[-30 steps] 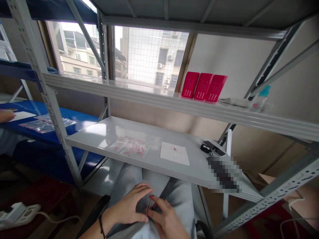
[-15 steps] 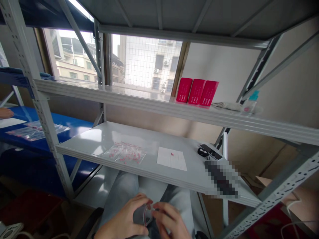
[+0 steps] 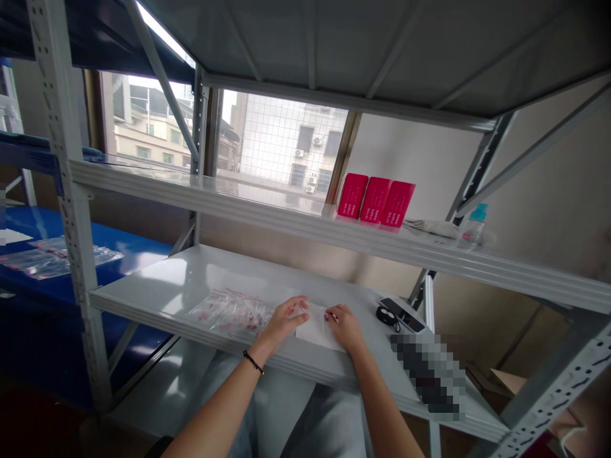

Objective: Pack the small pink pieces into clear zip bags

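Over the left edge of a white paper sheet (image 3: pixel 315 332), my left hand (image 3: pixel 287 318) is curled round a small clear plastic bag, thumb and fingers bent toward each other. My right hand (image 3: pixel 342 321) is at the sheet's right side, its fingertips pinched on a tiny dark red piece (image 3: pixel 328 316). Left of my hands lie clear zip bags (image 3: pixel 233 313) with small red pieces inside. The sheet rests on the lower grey shelf (image 3: pixel 181 280).
Three red boxes (image 3: pixel 376 200) and a bottle with a teal cap (image 3: pixel 474 226) stand on the upper shelf. A black round object (image 3: pixel 386 315) and a dark flat device (image 3: pixel 405 314) lie right. More bags (image 3: pixel 42 257) lie on the blue surface.
Both hands have moved up from over my lap to the paper on the shelf and have come apart. The view has tilted slightly upward.
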Demonstrator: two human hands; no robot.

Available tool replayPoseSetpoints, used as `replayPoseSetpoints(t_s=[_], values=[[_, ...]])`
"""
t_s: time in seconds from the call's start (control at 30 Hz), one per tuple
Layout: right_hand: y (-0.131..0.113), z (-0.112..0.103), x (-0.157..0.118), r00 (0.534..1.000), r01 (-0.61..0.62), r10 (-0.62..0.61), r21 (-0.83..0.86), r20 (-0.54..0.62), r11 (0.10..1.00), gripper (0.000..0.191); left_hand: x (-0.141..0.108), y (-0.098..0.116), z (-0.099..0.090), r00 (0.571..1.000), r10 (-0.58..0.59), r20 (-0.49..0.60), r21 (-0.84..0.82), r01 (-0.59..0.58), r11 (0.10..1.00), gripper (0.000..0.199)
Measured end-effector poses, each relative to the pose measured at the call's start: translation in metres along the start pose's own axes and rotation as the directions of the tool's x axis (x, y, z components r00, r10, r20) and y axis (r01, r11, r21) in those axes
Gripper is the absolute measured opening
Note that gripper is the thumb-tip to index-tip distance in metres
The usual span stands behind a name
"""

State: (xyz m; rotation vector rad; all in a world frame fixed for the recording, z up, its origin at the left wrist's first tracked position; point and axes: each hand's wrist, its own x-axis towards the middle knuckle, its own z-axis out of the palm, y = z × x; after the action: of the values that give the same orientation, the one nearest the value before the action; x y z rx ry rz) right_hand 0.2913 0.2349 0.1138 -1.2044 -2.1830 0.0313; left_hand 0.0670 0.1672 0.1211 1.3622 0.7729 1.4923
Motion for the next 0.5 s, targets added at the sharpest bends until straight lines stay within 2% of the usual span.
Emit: replayPoseSetpoints(t_s=[0.27,0.5], values=[[-0.0045,-0.0008,-0.0054,0.998,0.011,-0.009,-0.033,0.067,0.999,0.023,-0.0032,-0.0084,-0.0011,0.999,-0.019,0.042,0.105,0.014,0.994,0.050],[-0.0021,0.0019,-0.0039,0.996,-0.002,0.000,0.014,0.092,1.000,0.022,-0.0051,-0.0076,0.0000,0.998,-0.032,0.059,0.090,0.026,0.996,0.053]])
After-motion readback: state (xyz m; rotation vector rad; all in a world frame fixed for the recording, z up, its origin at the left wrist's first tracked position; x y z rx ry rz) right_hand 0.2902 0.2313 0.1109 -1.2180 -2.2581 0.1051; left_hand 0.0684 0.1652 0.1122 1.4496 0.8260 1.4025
